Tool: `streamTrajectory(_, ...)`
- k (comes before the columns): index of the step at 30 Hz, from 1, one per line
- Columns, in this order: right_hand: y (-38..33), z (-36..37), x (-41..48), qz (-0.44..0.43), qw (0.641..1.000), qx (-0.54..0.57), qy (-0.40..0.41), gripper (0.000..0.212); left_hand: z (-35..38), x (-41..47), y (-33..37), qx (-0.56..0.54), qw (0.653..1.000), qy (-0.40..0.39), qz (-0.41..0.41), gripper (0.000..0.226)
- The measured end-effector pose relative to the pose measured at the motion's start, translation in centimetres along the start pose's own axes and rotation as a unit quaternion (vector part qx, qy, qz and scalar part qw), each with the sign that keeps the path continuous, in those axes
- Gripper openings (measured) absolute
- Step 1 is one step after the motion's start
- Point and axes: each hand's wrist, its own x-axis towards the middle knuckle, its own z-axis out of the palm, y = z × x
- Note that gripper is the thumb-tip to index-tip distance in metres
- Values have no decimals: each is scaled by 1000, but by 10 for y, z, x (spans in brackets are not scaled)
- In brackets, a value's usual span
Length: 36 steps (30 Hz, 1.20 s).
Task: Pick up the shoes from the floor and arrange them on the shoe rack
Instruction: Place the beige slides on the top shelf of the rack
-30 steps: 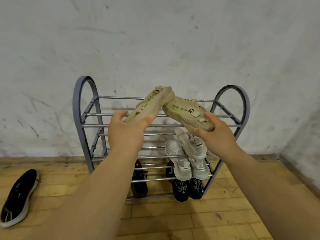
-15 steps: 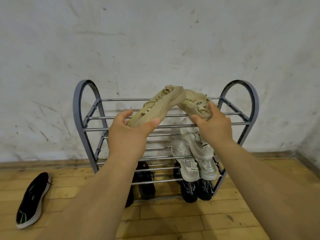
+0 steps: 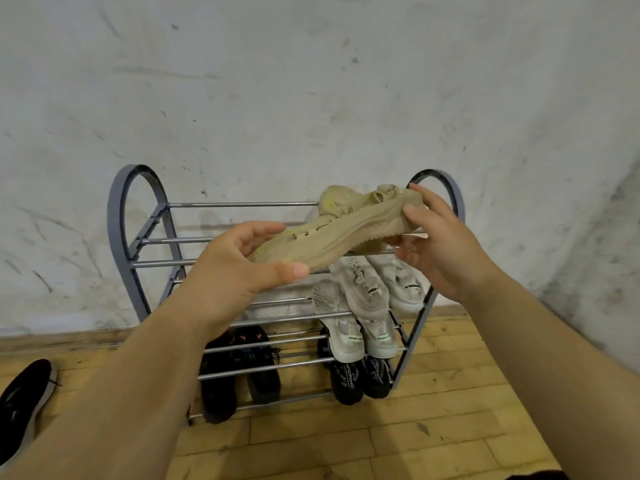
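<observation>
Scuffed wall [image 3: 311, 98], beige shoes [image 3: 346, 237] overlapping, rear half-hidden

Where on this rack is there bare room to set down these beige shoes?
Top tier: its left half is bare, from the left arch to your left hand on the beige shoe. The right side is crowded: white sneakers on the middle tiers, black shoes at the bottom. Middle tiers look free at left, partly hidden by your arm.

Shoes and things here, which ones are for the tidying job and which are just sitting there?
For the job: beige shoe, held by left hand and right hand; shoe rack; black shoe on the floor.
Just sitting: white shoes and black shoes already on the rack; wall.
</observation>
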Motion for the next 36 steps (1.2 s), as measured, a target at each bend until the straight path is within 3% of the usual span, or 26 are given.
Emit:
streamTrajectory(6, -10, -19, -19, 55, 996, 50, -50, 39, -2, -9, 2, 18, 998, -58, 3, 82)
streamTrajectory(9, -14, -27, -27, 51, 996, 18, -70, 42, 1, -17, 6, 38, 998, -59, 8, 84)
streamTrajectory(11, -17, -33, -30, 33, 995, -30, -90, 49, 3, -20, 8, 24, 999, -32, 8, 83)
streamTrajectory(15, -19, -31, -38, 1, 989, -87, -117, 67, 12, -23, 13, -165, 985, 52, -16, 79)
streamTrajectory(18, -16, -27, -40, -18, 982, -124, -143, 88, 16, -23, 14, -237, 967, 87, -38, 80)
streamTrajectory(21, -20, -29, -43, -17, 966, -172, -191, 90, 16, -22, 12, -270, 955, 110, -49, 76)
streamTrajectory(26, -27, -28, -53, -41, 911, -339, -230, 87, 19, -14, 2, -283, 946, 149, -55, 72)
streamTrajectory(29, -27, -28, -54, -36, 900, -360, -244, 85, 25, -7, -3, -277, 947, 156, -53, 73)
streamTrajectory(33, -22, -34, -44, -37, 927, -316, -200, 76, 38, 5, -5, -262, 953, 152, -29, 73)
streamTrajectory(36, -18, -43, -30, -45, 974, -181, -125, 66, 54, 20, -7, -229, 959, 165, -33, 65)
